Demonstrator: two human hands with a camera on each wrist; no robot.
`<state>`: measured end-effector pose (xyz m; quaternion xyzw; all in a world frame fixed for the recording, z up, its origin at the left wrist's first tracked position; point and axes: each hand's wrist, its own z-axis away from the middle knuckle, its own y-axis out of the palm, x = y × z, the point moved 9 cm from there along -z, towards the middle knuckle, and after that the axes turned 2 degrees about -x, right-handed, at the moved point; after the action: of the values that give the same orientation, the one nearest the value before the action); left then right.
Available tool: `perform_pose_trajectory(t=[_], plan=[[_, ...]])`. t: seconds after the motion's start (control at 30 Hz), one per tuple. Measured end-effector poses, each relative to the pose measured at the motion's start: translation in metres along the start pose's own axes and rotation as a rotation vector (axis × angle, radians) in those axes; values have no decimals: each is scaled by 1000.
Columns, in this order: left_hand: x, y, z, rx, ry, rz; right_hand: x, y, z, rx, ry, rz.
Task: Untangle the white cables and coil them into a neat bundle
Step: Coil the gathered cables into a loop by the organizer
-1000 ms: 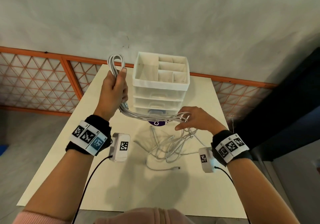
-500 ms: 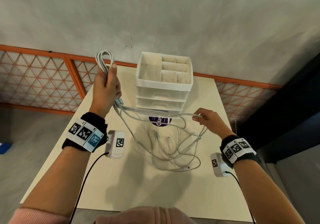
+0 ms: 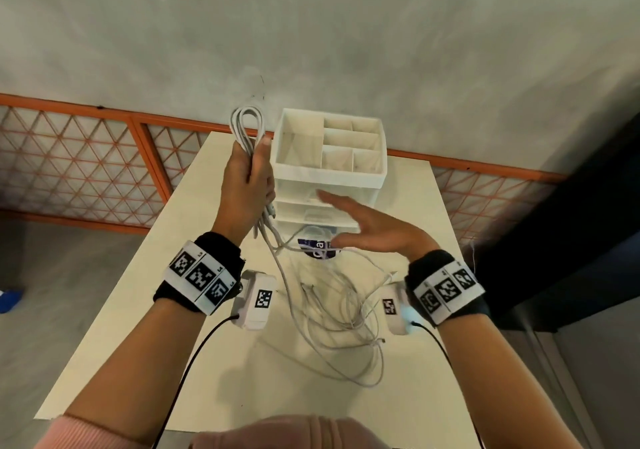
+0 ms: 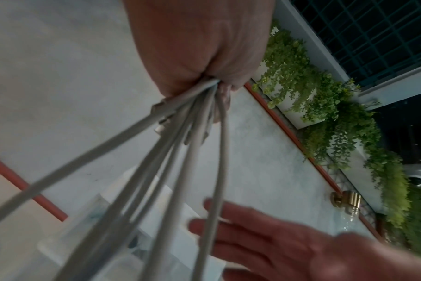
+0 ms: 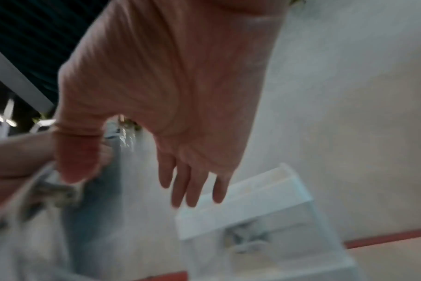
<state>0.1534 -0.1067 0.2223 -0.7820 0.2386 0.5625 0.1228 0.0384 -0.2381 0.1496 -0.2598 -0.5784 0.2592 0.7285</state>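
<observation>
My left hand (image 3: 251, 174) is raised above the table and grips a folded loop of white cables (image 3: 245, 129), which sticks up out of the fist. In the left wrist view several strands (image 4: 180, 148) fan down from the fist (image 4: 199, 47). Below it the strands hang into a loose tangle (image 3: 343, 313) lying on the table. My right hand (image 3: 360, 226) hovers in front of the drawer unit with fingers straight and spread, holding nothing; one strand runs just under its thumb. The right wrist view shows its open palm (image 5: 180, 106), blurred.
A white drawer organizer (image 3: 329, 168) with open top compartments stands at the back of the cream table (image 3: 145, 362). A purple-labelled object (image 3: 317, 251) sits at its foot. An orange lattice railing (image 3: 86, 164) and a grey wall lie behind. Dark furniture stands to the right.
My right hand let go of the strands it was pulling out to the right and swung back left towards the left hand, fingers spread. The freed cable dropped onto the table tangle.
</observation>
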Motion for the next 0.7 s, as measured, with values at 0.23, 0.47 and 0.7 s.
perform_pose_trajectory(t=[0.23,0.47,0.7], plan=[[-4,8,2,2,27,72,56,70,-35,-12,-146,-239],[14,-29,-6,-101,55,-20,22,60,-35,8,-104,-296],[18,-43,-5,-165,98,-142,-2,30,-22,60,16,-23]])
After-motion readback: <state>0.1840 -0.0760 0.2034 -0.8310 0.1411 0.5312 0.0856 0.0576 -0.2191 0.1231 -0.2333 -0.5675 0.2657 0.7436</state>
